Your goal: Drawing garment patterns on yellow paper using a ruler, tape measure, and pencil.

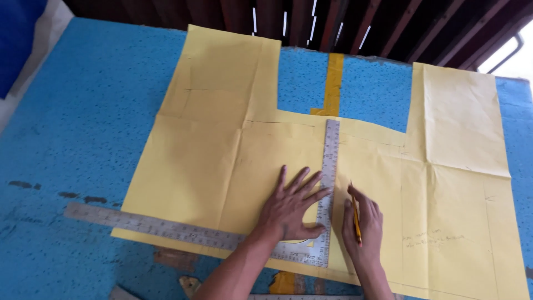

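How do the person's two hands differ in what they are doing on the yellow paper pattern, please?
The left hand lies flat with fingers spread, pressing the metal L-shaped ruler down, while the right hand is curled around a yellow pencil. The left hand sits left of the ruler's upright arm; the right hand sits right of it. Both rest on the yellow paper pattern.

Paper: pale yellow, creased, thin pencil lines. Table: bright blue, finely speckled, dark worn patches near front edge; yellow strip down its middle. Square: grey metal, fine black marks. Pencil: yellow. Background slats: dark brown.
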